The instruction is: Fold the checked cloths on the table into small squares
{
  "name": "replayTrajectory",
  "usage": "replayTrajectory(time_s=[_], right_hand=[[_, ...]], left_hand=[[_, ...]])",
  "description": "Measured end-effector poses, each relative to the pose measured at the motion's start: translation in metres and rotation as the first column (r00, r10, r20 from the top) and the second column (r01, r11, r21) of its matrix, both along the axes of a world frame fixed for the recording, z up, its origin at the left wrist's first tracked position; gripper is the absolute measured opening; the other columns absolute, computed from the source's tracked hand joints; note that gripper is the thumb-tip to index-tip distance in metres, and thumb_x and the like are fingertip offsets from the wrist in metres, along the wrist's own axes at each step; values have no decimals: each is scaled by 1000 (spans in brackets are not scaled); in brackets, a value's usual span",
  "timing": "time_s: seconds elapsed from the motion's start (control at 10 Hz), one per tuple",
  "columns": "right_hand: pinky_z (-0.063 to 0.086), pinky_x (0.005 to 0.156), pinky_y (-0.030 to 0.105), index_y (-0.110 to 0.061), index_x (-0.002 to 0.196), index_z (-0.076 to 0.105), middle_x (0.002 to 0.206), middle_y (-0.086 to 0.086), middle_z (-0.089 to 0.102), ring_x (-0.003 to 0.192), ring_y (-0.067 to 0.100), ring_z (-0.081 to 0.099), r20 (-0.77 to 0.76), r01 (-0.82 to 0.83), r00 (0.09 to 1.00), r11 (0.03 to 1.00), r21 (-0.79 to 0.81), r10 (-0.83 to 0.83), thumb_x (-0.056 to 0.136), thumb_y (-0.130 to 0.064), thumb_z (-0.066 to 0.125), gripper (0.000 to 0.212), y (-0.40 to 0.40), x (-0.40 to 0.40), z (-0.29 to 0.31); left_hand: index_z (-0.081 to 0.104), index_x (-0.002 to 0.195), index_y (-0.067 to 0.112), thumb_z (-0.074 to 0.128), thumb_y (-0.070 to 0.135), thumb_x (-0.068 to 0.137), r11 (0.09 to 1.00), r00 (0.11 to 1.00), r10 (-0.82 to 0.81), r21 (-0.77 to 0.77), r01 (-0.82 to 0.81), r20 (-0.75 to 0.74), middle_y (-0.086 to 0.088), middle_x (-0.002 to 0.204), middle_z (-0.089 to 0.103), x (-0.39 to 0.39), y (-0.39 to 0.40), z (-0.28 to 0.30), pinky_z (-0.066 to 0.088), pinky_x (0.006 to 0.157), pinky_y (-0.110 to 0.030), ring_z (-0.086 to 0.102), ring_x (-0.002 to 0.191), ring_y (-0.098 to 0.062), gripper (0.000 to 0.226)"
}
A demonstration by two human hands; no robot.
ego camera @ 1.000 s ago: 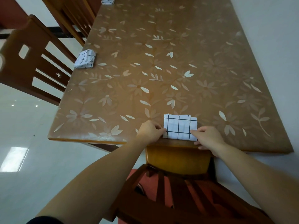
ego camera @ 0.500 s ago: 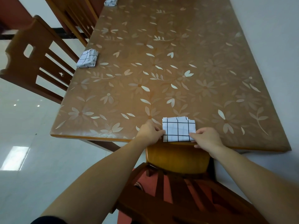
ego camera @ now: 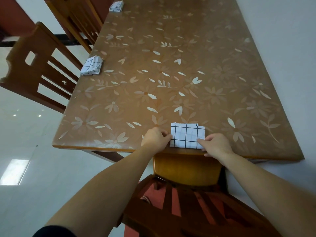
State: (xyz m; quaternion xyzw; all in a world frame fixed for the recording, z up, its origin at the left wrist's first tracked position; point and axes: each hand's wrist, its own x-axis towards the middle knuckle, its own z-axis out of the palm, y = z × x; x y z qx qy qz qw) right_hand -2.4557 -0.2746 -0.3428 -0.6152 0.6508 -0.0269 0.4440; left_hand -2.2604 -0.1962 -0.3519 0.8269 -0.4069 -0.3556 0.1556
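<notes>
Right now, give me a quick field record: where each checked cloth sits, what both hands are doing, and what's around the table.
near cloth: folded small rectangle at the table's near edge, between the hands
left hand: fingers curled, pinching the near cloth's left edge
right hand: fingers curled, pinching its right near corner
second cloth: folded, at the table's left edge
third cloth: folded, far left edge
table: brown floral cover
chairs: one tucked in front, one at left
</notes>
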Motion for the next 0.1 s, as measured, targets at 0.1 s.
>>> replayTrajectory(time_s=[0.1], right_hand=[[57, 63, 39, 0, 77, 69, 68, 17, 68, 62, 31, 65, -160, -151, 979, 978, -143, 128, 87, -37, 65, 39, -7, -2, 15]], left_hand=[[71, 95, 20, 56, 43, 92, 1000, 997, -8, -14, 10, 79, -1, 89, 71, 8, -5, 14, 58, 74, -32, 66, 80, -20, 27]])
